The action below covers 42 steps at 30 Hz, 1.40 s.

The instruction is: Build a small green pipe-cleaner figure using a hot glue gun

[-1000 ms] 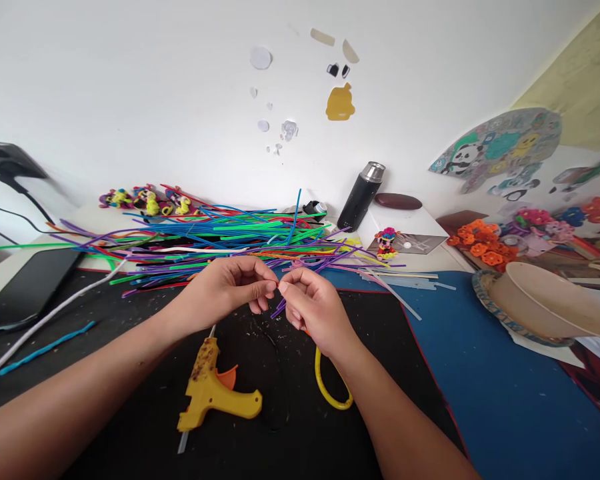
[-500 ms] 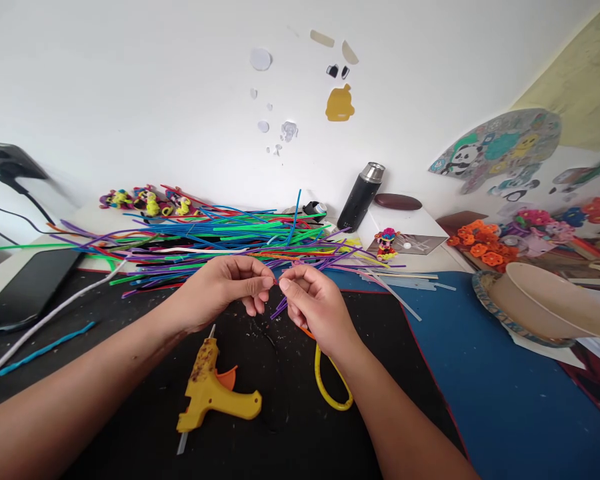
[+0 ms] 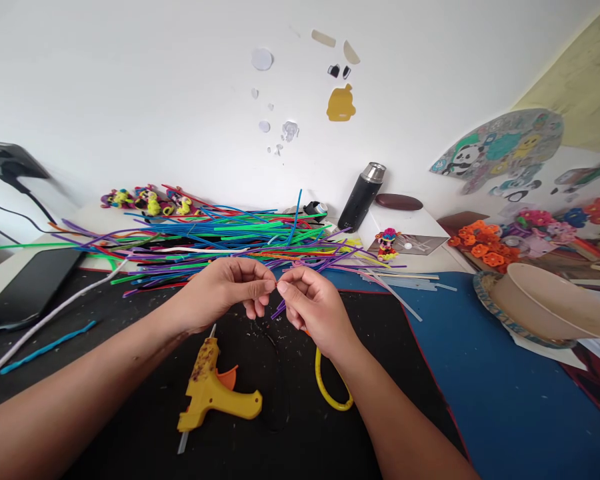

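Note:
Both hands meet fingertip to fingertip above the black mat (image 3: 320,440). My left hand (image 3: 230,287) is closed in a pinch, thumb against forefinger. My right hand (image 3: 315,303) pinches the same way, almost touching it. Between the tips shows a tiny red piece (image 3: 277,285), mostly hidden by the fingers; its kind is unclear. Below the left hand a yellow hot glue gun (image 3: 220,393) lies on its side, a clear glue stick poking from its rear. A yellow loop-shaped handle (image 3: 325,390) lies partly under the right hand and wrist.
A heap of coloured pipe cleaners (image 3: 230,233) spreads behind the hands. Small fuzzy figures (image 3: 153,200) sit at back left, another figure (image 3: 387,244) by the black thermos (image 3: 363,197). A phone (image 3: 30,287) and twisted blue pipe cleaner (image 3: 47,348) lie left; a bowl (image 3: 555,300) stands right.
Both hands stay pinched together, with only a slight shift of the fingertips. Less of the red piece shows now. The glue gun and the heap have not moved.

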Available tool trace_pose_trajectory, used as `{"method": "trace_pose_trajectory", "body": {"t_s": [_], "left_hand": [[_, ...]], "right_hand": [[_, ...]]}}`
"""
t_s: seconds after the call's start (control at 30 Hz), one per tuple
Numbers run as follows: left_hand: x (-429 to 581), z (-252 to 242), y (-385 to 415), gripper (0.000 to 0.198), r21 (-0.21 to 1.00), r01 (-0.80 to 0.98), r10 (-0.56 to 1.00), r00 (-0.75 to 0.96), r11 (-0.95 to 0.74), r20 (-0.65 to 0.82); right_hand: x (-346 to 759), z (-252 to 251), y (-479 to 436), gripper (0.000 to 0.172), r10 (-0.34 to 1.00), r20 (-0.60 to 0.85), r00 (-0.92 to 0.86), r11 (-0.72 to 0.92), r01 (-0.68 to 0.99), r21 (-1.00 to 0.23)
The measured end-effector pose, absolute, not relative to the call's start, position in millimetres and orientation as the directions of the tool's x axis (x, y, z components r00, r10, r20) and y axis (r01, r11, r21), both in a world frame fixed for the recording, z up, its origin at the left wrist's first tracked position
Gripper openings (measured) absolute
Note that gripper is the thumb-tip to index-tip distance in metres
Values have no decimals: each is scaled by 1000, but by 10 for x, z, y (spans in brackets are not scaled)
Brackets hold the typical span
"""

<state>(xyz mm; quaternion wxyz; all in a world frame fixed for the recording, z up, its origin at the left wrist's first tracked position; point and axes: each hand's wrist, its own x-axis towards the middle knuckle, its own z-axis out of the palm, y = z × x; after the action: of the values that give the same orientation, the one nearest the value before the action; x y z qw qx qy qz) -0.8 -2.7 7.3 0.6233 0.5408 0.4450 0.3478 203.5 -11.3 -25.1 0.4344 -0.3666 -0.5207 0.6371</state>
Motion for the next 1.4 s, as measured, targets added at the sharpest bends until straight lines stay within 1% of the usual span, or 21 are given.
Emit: {"method": "trace_pose_trajectory", "body": {"t_s": [0.23,0.6,0.8,0.93,1.07,1.23,1.4], "left_hand": [[-2,75,-33,38,980,51,906,372,195,-200],[-21,121,-25,41,979,158,918,356,128,-177],[-14,116,-27,46,983,161,918,369,93,-147],[-9,77,-27,46,992,124,926,370,34,-78],[5,14,-55,42,992,107,946,322,-69,31],[25,0,-111,27,946,234,949,271,-225,159],[20,10,-123,23,890,333,936,274,-310,223]], "right_hand": [[2022,-261,-129,33,934,-26,-356,-98,-187,-977],[2028,-255,-116,33,935,-35,-352,-101,-171,-980],[2024,-244,-125,31,933,-50,-356,-123,-184,-975],[2021,-238,-130,34,934,-61,-351,-141,-207,-968],[2009,-228,-137,35,933,-76,-353,-166,-234,-958],[2001,-210,-134,33,929,-80,-362,-188,-275,-943],[2000,-234,-129,32,927,-87,-366,-201,-286,-937]]}}
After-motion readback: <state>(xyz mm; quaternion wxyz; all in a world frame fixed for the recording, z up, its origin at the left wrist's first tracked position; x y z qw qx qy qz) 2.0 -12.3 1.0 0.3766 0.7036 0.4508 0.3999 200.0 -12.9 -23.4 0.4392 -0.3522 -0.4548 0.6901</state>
